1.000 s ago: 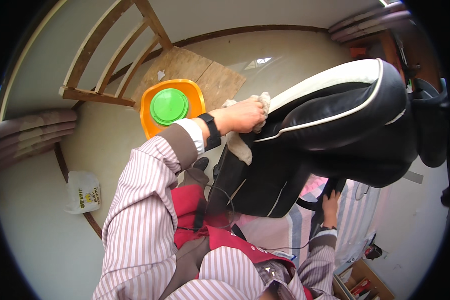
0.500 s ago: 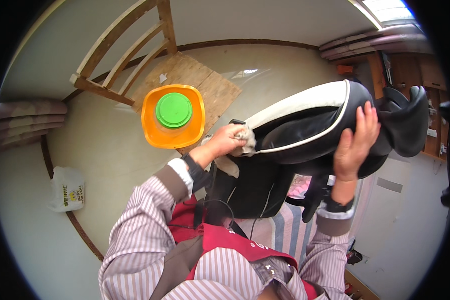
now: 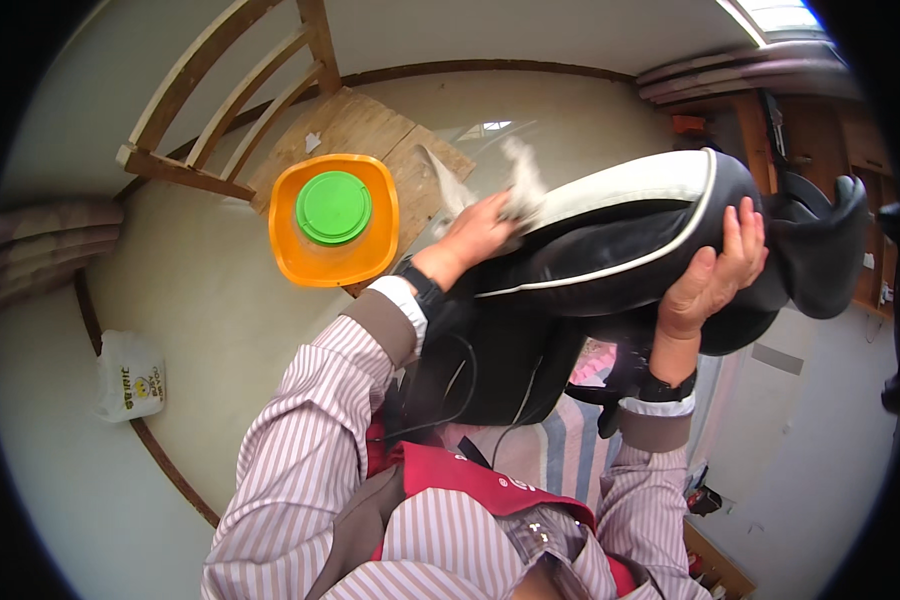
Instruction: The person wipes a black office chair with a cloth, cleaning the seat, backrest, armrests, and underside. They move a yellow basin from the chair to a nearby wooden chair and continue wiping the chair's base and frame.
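In front of me a black padded chair (image 3: 610, 245) with white trim lies tilted, its cushioned part reaching toward the right. My left hand (image 3: 482, 230) is closed round a greyish-white cloth (image 3: 523, 188), pressed against the near-left end of the white panel (image 3: 630, 184). The cloth's loose ends are blurred by motion. Farther right, my right hand (image 3: 715, 270) lies with its fingers outstretched on the black rounded end of the cushion, holding nothing else.
A wooden chair (image 3: 410, 150) at the far left bears an orange basin (image 3: 385, 240) with a green-lidded tub (image 3: 333, 207) in it. A white plastic bag (image 3: 130, 375) rests by the left wall. Thin cords (image 3: 470, 385) hang close to my body. Wooden shelving (image 3: 820, 140) stands at the right.
My left hand has moved right and away from me with the cloth, from the cushion's end onto the white panel. My right hand stays on the cushion. The view has shifted slightly.
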Available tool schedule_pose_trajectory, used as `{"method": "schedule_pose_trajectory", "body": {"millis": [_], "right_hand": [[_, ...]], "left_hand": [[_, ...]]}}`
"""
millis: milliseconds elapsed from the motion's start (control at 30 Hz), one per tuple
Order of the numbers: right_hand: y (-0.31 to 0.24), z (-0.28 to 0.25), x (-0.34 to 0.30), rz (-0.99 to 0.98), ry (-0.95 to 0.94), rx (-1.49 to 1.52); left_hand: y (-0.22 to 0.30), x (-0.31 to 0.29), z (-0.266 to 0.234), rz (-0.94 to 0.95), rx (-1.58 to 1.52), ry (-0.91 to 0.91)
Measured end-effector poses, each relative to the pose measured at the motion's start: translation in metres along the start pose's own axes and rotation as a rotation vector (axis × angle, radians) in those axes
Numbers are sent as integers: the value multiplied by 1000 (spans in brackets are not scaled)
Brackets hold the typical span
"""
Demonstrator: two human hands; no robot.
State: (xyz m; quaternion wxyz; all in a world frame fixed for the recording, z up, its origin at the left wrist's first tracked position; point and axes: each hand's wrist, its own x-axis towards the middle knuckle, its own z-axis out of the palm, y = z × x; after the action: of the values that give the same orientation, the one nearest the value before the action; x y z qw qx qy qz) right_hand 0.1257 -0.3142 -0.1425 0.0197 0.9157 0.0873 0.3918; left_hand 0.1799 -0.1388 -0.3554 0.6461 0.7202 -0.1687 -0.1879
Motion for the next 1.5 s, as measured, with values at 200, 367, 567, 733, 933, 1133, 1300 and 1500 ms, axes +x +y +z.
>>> {"method": "schedule_pose_trajectory", "body": {"millis": [200,367,567,733,933,1133,1300,1500], "right_hand": [[15,8,-2,-24,12,-18],[16,10,1,-26,-12,-90],[10,8,-1,-73,14,-8],[2,5,-3,-44,8,23],[1,4,-7,-19,3,58],[5,8,-7,5,6,-7],[6,8,-6,4,-8,-52],[8,10,-7,-2,29,2]], "left_hand": [[-74,-11,14,349,404,98],[-51,-56,18,674,579,2],[-24,-111,3,192,177,-265],[24,-95,-16,62,-465,103],[65,-12,13,498,-565,-84],[-7,-36,27,6,-328,-200],[-38,-47,33,33,137,-145],[-14,-15,12,388,116,306]]}}
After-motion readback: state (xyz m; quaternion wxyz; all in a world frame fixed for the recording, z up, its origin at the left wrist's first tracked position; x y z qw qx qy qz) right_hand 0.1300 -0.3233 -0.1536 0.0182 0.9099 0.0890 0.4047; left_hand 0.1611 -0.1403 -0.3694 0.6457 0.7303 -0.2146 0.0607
